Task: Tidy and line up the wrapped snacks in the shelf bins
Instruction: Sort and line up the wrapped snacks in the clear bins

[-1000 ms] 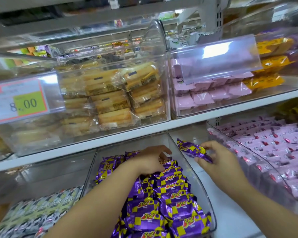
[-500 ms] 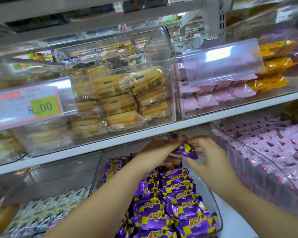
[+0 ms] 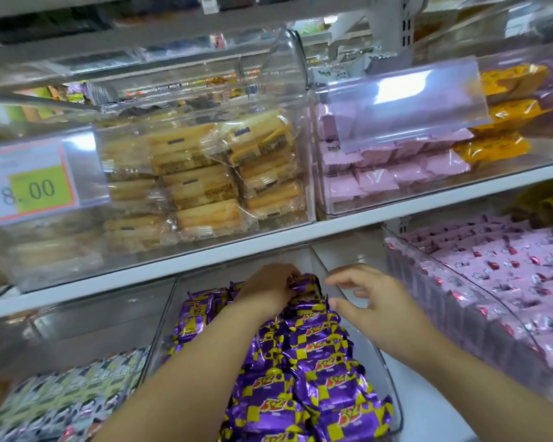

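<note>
Glossy purple-and-yellow foil snack wrappers [image 3: 304, 371], clear smooth plastic bin [image 3: 387, 387], matt pink packets [image 3: 377, 180], crinkled transparent film on biscuit packs [image 3: 205, 189], smooth white shelf board [image 3: 268, 240]

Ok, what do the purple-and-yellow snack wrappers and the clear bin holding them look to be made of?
The purple-and-yellow snack wrappers look like thin glossy plastic or foil-lined film: crinkled, with bright glints. The clear rigid bin around them looks like hard transparent plastic, possibly acrylic: see-through walls and a smooth, shiny rim.
</note>
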Motion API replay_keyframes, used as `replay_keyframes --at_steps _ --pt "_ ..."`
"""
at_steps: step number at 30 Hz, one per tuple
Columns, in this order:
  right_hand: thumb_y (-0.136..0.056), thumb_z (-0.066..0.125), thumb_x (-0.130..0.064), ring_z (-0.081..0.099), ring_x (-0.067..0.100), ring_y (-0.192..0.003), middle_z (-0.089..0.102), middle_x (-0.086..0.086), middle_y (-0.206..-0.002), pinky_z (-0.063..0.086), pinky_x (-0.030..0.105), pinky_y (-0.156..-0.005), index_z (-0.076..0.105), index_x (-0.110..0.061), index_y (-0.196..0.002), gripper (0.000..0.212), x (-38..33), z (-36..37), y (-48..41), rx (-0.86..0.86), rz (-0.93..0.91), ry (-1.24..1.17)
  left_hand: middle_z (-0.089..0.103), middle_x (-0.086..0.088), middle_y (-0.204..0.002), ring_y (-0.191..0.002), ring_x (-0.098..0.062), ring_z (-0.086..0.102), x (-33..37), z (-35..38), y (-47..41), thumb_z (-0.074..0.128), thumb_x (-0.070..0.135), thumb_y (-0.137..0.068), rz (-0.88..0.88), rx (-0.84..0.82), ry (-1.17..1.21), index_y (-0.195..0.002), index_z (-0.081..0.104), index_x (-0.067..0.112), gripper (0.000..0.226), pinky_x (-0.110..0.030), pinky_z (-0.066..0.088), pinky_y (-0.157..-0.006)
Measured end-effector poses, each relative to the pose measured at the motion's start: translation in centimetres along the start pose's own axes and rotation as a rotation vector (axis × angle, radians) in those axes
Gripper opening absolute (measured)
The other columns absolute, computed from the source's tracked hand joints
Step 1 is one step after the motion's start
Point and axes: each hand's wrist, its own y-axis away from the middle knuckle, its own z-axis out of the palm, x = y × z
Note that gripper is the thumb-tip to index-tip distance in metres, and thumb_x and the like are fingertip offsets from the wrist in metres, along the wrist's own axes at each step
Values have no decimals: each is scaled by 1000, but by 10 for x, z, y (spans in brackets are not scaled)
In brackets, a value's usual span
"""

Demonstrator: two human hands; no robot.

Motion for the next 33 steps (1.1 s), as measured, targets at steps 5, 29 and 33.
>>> replay_keyframes --at_steps 5,29,33 --pt "-84 68 -15 53 -6 -95 58 -19 -100 36 0 -76 63 -34 -94 23 1 0 0 4 34 -21 59 3 -125 -105 -12 54 -10 -6 4 63 25 -90 56 -109 73 -119 55 27 30 -21 40 -83" --pt "-85 64 -34 51 15 -118 51 -9 -130 43 35 -97 50 -31 -130 47 -69 59 9 -345 -77 349 61 8 -123 -99 -8 57 -52 -74 115 61 23 -91 56 -139 -114 -130 55 28 40 -18 40 -80" --pt "-83 66 -38 49 21 -121 33 -8 -143 42 34 -96 34 -32 -141 67 -75 77 4 -381 -103 459 63 10 -122 -106 -8 59 -66 -79 129 60 24 -91 5 -95 -110 -129 55 28 39 -19 43 -89"
